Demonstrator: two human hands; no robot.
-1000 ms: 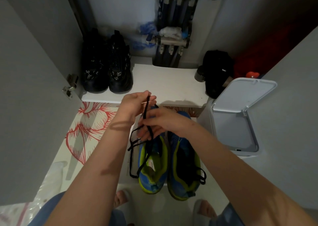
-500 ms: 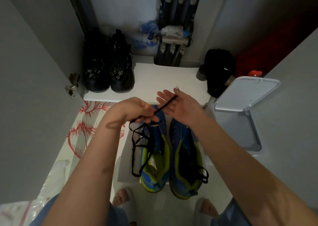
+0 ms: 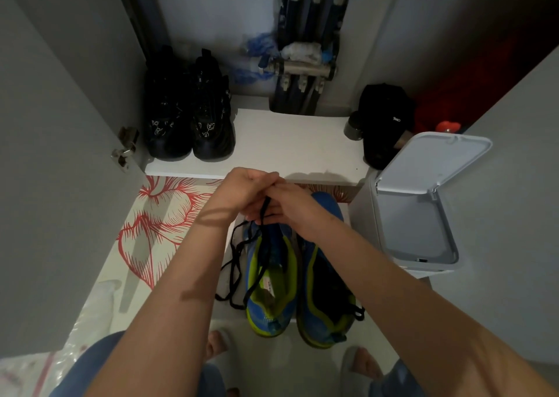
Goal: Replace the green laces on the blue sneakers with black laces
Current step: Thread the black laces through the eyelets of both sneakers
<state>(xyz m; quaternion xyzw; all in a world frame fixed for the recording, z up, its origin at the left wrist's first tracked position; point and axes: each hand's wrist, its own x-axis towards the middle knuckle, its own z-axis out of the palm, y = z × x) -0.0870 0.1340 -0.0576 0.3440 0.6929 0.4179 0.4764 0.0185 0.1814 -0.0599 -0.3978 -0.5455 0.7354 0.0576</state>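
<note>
Two hands meet above the blue sneakers (image 3: 272, 281). The left hand (image 3: 245, 191) has its fingers curled tight round a black lace (image 3: 265, 212). The right hand (image 3: 290, 207) lays fairly straight fingers under the lace; whether its thumb pinches it, I cannot tell. The lace hangs toward 6 o'clock, looping beside and over the left sneaker. Both sneakers stand side by side on the floor (image 3: 302, 363), toes toward 12 o'clock. At 9 o'clock lies a mat (image 3: 163, 215) with red flowers, and at 3 o'clock a white bin (image 3: 417, 224) stands with its lid up. At 12 o'clock a white shelf (image 3: 287, 142) carries black shoes (image 3: 187, 115) and a black cap (image 3: 384, 118). The label (image 3: 267, 286) inside the left sneaker is too small to read.
</note>
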